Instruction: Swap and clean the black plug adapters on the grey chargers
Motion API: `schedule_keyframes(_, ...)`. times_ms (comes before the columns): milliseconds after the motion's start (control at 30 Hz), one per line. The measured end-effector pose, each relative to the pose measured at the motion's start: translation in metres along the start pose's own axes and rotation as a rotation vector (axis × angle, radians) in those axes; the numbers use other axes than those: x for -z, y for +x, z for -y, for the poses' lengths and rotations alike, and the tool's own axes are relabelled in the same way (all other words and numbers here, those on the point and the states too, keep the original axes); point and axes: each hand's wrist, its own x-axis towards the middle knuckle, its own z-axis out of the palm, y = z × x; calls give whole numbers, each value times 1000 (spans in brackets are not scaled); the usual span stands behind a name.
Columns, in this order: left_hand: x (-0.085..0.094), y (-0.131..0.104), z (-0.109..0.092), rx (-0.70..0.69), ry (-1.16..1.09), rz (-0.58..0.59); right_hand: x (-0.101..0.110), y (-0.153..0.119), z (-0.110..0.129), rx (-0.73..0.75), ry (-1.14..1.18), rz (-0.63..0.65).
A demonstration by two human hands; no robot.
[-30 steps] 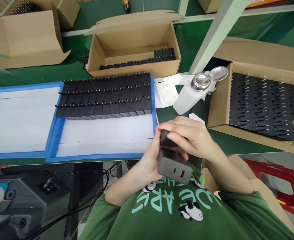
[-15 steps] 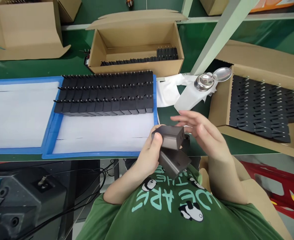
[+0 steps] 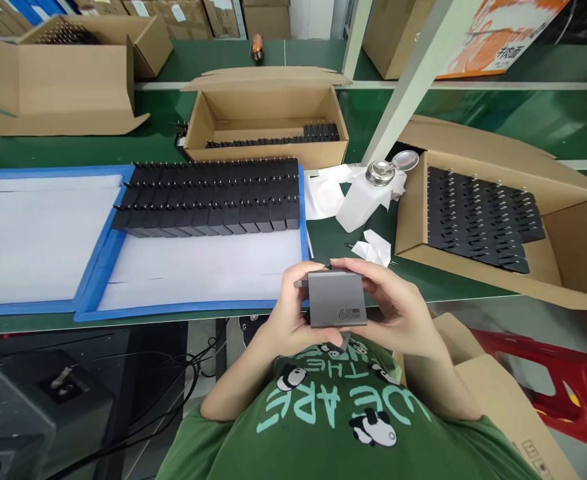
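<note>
A dark grey power adapter (image 3: 337,297) marked "65" is held level in front of my chest, its printed face up. My left hand (image 3: 292,317) grips its left side, near a prong that sticks out there. On the right edge, my right hand (image 3: 397,308) has its fingers and thumb closed around it. A small dark piece shows beneath the adapter; what it belongs to is mostly hidden. Rows of black adapters (image 3: 213,200) stand prongs up in a blue-edged tray (image 3: 193,309) to the left.
An open carton (image 3: 268,155) with more adapters stands behind the tray, and another carton (image 3: 408,207) is at the right. Between them are a white pump bottle (image 3: 360,203) and crumpled tissue (image 3: 374,248). A second blue-edged tray (image 3: 28,309) lies far left. A slanted post (image 3: 398,93) rises behind the bottle.
My right hand has come in from the right and closed on the adapter. The adapter has turned so its printed face shows. The view has tilted up.
</note>
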Motion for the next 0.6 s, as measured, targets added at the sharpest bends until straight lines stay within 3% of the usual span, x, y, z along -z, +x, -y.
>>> schedule_keyframes(367, 7, 1, -2, -181, 152, 90, 14, 1, -9, 89, 238, 116)
schedule_keyframes(600, 10, 11, -7, -151, 311, 303, 1, 20, 13, -46, -81, -47)
